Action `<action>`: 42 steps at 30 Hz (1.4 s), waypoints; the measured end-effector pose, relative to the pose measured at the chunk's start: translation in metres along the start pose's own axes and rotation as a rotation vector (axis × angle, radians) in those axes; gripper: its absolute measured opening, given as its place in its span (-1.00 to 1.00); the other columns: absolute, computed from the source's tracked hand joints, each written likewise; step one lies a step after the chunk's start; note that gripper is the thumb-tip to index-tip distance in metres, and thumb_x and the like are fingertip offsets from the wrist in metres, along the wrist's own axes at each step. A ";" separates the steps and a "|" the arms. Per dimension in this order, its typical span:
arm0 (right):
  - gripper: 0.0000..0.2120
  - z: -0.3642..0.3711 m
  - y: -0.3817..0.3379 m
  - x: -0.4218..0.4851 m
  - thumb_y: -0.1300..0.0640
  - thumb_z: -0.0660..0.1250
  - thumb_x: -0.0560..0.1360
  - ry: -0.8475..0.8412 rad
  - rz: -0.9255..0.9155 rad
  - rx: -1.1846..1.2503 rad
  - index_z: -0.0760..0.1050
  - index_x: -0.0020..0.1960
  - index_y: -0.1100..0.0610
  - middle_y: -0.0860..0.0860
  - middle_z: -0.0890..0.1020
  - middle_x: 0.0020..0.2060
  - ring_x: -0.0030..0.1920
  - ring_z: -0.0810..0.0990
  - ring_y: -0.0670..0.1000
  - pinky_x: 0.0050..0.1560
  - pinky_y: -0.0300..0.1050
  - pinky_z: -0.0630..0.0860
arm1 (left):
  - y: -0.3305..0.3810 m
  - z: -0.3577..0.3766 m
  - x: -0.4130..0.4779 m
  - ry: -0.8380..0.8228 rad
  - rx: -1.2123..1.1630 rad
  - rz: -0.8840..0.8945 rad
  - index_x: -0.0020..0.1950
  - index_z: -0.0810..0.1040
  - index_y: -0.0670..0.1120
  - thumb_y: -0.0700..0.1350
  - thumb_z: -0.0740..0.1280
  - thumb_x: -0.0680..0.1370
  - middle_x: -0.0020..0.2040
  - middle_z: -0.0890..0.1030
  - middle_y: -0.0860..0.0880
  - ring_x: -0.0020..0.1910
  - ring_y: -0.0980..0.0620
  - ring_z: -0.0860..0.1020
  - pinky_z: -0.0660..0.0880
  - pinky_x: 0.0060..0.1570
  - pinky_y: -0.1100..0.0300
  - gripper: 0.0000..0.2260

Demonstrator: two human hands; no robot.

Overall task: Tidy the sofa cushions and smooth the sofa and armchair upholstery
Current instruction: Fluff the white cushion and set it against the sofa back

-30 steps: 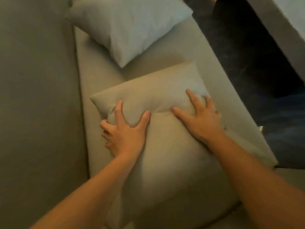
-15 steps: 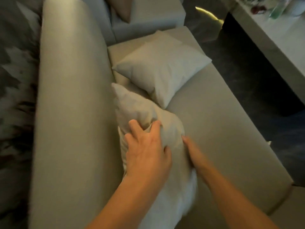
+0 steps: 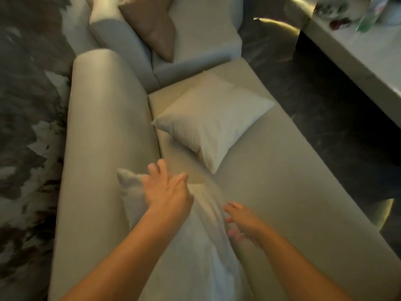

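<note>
— Both hands have come off the near cushion, now propped against the sofa back.
— Left hand open, fingers loose; right hand spread, empty.
— It looks soft and light; pinch a corner, I'd say.

Quick count: three cushions total. Two pale ones on the sofa — a pale cushion lying flat toward the far end of the seat, and a near cushion propped along the back edge. One brown cushion sits on the armchair. Two hands: left hand, right hand. One bench off right, clutter too blurry to count.
</note>
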State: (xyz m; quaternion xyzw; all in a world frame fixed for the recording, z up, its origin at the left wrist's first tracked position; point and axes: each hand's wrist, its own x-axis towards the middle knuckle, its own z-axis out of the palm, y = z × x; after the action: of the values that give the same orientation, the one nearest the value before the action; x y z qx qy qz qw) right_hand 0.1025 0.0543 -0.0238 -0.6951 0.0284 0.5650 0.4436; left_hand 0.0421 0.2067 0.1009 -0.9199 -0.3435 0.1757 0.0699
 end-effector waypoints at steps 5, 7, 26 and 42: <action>-0.49 -0.044 -0.086 0.048 -0.03 0.24 0.60 0.244 -0.146 0.123 0.24 0.51 -0.01 0.12 0.58 0.11 -0.21 0.61 0.10 -0.16 -0.03 0.55 | 0.025 0.002 0.115 -0.095 -0.703 -0.022 0.21 0.50 -0.02 0.11 0.34 0.49 0.19 0.49 -0.21 0.16 -0.25 0.49 0.49 0.11 0.00 -0.64; -0.38 -0.051 -0.116 0.081 -0.08 0.29 0.57 0.334 -0.214 0.142 0.12 0.56 -0.10 0.11 0.54 0.26 -0.07 0.63 0.11 -0.06 0.05 0.58 | 0.023 0.027 0.167 -0.343 -0.968 -0.197 0.34 0.40 -0.11 0.12 0.38 0.50 0.23 0.52 -0.25 0.15 -0.27 0.55 0.56 0.06 -0.09 -0.49; -0.24 -0.084 -0.184 0.255 -0.39 0.47 0.22 0.763 -0.416 -0.192 0.20 0.34 -0.51 -0.06 0.04 0.56 0.46 0.17 0.32 0.39 0.25 0.31 | 0.048 0.124 0.303 -0.021 -1.547 -0.417 0.53 -0.05 -0.01 0.06 0.56 0.35 0.47 0.29 -0.27 0.41 -0.27 0.29 0.34 0.34 -0.03 -0.02; -0.36 0.140 -0.250 0.150 -0.31 0.20 0.52 0.109 -0.129 0.259 0.17 0.53 -0.16 0.02 0.33 0.50 0.34 0.44 0.27 0.18 0.27 0.51 | -0.150 -0.020 0.233 0.145 -0.634 -0.091 0.52 0.15 0.21 0.20 0.26 0.52 0.44 0.19 -0.20 0.33 -0.32 0.36 0.35 0.27 -0.09 -0.40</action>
State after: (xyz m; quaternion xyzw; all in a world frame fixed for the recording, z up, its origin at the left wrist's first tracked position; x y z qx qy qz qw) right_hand 0.1852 0.3662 0.0050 -0.6620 0.0803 0.4886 0.5626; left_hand 0.1224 0.4727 0.0930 -0.8898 -0.4158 -0.0093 -0.1879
